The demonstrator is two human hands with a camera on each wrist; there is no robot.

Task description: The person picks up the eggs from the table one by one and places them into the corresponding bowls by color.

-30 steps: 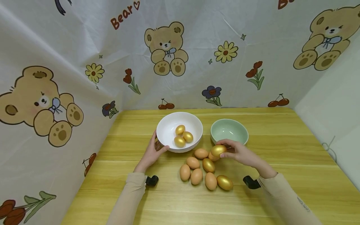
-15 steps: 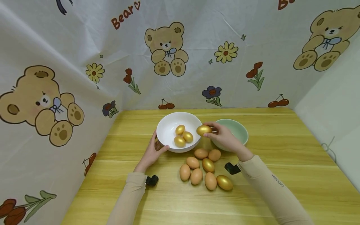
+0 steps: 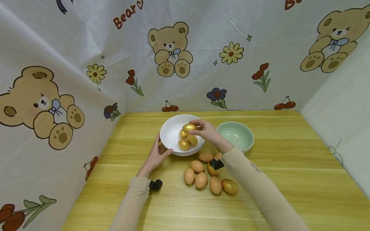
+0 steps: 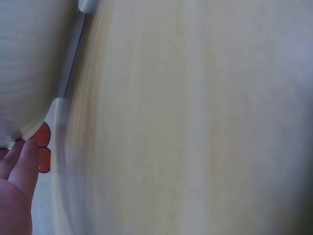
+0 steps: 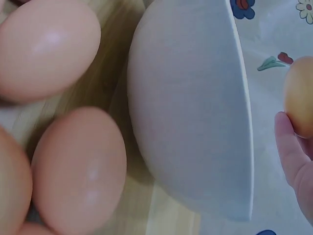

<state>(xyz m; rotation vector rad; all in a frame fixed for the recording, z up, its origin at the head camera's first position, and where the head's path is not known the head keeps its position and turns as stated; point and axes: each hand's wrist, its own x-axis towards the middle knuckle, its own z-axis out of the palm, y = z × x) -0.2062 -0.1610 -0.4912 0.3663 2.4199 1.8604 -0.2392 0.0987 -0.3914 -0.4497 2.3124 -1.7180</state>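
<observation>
A golden egg (image 3: 189, 128) is pinched between the thumb and fingers of my right hand (image 3: 208, 132), above the inside of the white bowl (image 3: 169, 131). Beneath it, 3 golden eggs (image 3: 183, 144) lie in the bowl, one partly covered by the held egg. My left hand (image 3: 154, 158) holds the bowl's near left side, its thumb near the rim. In the left wrist view, the fingers (image 4: 24, 166) touch the bowl's outer wall (image 4: 29, 63). From the right wrist, the held egg (image 5: 300, 95) shows beyond the rim of the white bowl (image 5: 190, 103).
To the right stands a green bowl (image 3: 235, 136) with nothing seen inside. Several brown eggs (image 3: 200, 180) lie loose in front of the white bowl, along with a golden egg (image 3: 229, 186) and another golden egg (image 3: 213, 170) partly behind the right wrist's camera.
My right hand has carried the golden egg leftward from in front of the green bowl, across the white bowl's rim, to above its inside. The left hand has stayed at the bowl.
</observation>
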